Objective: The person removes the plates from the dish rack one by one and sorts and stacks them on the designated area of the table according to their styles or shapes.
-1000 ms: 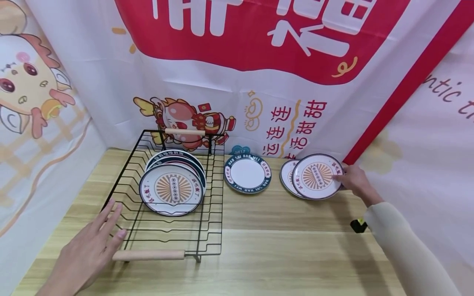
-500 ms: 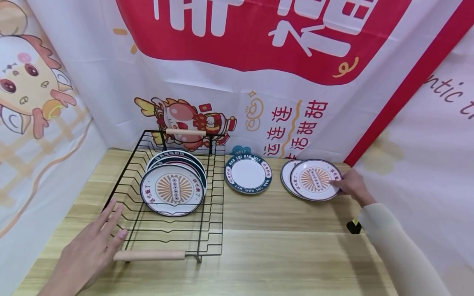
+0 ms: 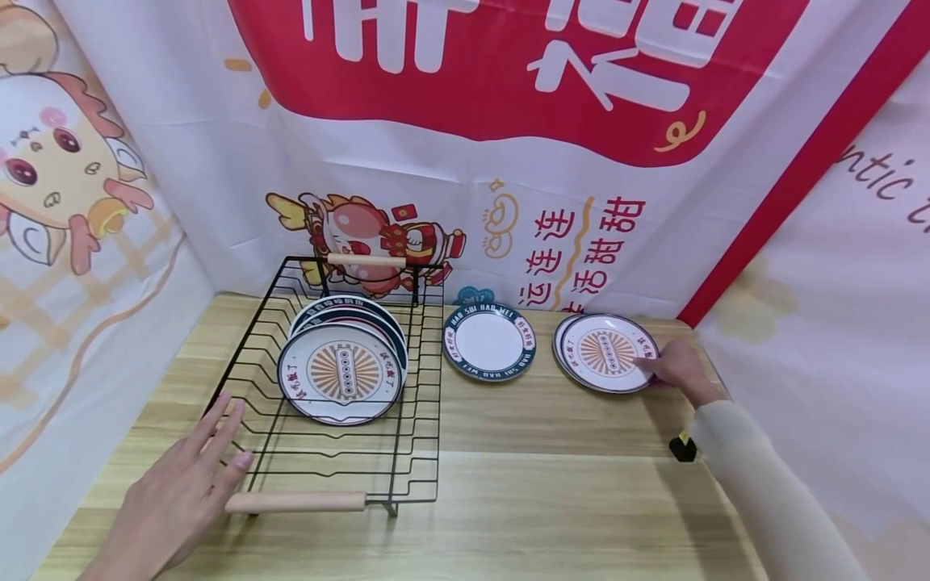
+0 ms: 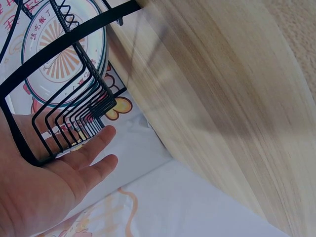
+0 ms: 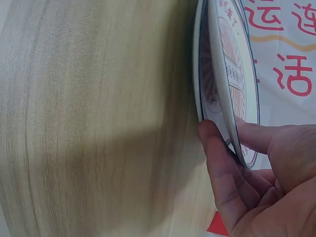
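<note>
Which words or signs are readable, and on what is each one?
"HAO SHI HAO WEI": blue-rimmed plate
"該吃飯了": front racked plate, held plate
"运连连": back cloth
"活甜甜": same cloth
"ntic t": right cloth
Cut off: white characters, red panel
Too small: plate emblems, blue rim's Chinese, rear racked plates

Head view: we log bright, soft, even light on the white backdrop [image 3: 363, 153] and tabletop [image 3: 552, 516], seemingly from above; a diffuse shadow lies beside the right sleeve [image 3: 766, 492]. Wrist views dimmer, colours duller. Left wrist: we note a blurry-edged shadow across the tabletop, its far edge bowed by the lens. Right wrist: we mark broad dark shadows next to the plates [image 5: 242, 98], lettering on them soft
</note>
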Available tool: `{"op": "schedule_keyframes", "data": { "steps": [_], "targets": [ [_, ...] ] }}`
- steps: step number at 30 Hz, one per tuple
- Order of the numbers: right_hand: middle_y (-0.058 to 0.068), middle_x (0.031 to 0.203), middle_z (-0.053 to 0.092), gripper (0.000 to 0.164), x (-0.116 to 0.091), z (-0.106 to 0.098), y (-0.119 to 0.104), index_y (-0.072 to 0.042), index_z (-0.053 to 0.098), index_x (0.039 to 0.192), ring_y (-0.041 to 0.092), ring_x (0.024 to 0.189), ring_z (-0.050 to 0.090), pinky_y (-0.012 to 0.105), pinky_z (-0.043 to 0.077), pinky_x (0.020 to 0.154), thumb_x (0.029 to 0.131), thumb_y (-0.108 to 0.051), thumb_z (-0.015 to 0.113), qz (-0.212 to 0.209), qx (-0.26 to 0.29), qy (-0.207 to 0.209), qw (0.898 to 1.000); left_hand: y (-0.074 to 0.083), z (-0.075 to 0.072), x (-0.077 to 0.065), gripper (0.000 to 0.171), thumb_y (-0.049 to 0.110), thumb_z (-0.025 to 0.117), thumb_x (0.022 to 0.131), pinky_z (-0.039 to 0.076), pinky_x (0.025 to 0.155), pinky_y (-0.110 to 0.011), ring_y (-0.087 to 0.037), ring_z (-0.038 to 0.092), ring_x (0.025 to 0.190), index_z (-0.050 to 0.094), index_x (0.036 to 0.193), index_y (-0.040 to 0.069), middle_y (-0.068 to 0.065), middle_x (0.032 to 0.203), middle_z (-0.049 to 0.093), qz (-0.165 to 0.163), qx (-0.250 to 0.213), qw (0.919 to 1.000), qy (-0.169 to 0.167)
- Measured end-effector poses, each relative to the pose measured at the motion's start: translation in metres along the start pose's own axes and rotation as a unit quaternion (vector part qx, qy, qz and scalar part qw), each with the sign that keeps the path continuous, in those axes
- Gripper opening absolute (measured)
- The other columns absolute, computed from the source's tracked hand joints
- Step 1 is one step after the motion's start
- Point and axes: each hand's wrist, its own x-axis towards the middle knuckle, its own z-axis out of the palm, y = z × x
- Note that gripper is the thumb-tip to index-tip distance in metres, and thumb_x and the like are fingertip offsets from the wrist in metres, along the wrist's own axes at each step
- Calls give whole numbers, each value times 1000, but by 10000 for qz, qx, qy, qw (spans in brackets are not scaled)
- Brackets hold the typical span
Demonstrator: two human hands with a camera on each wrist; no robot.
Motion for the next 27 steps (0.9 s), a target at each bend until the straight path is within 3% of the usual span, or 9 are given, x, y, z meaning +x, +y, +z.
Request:
{"op": "schedule_keyframes", "data": {
  "steps": [6, 15, 22, 27],
  "targets": [
    [3, 59, 55, 48, 1, 8, 1, -10, 58, 63, 20, 61, 53, 30, 38, 58, 93, -41, 77, -48, -439, -9, 9990, 1, -1, 0, 67, 37, 48, 113, 40, 104, -72, -53, 35, 149, 20, 170, 15, 4, 179, 2, 6, 14, 10000, 27],
    [1, 58, 50, 51, -1, 15, -5, -12, 52, 61, 19, 61, 49, 32, 37, 59, 95, -42, 74, -10, -428, -45, 9991, 1, -1, 0, 68, 38, 48, 113, 42, 102, -74, -55, 39, 144, 20, 170, 15, 3, 179, 1, 4, 71, 10000, 26],
    [7, 66, 68, 49, -1, 18, -10, -8, 65, 68, 18, 59, 56, 30, 40, 55, 96, -47, 73, 521, -356, -359, 9974, 0, 0, -1, 67, 38, 48, 113, 42, 102, -73, -54, 38, 146, 21, 170, 14, 4, 179, 1, 13, 90, 10000, 29],
    [9, 69, 71, 51, 1, 19, -13, -5, 74, 77, 17, 59, 59, 29, 40, 54, 98, -51, 71, 607, -443, -471, 9961, 1, -1, 0, 67, 38, 48, 113, 43, 101, -74, -54, 40, 145, 22, 170, 15, 4, 179, 2, 6, 89, 9999, 46]
  ]
}}
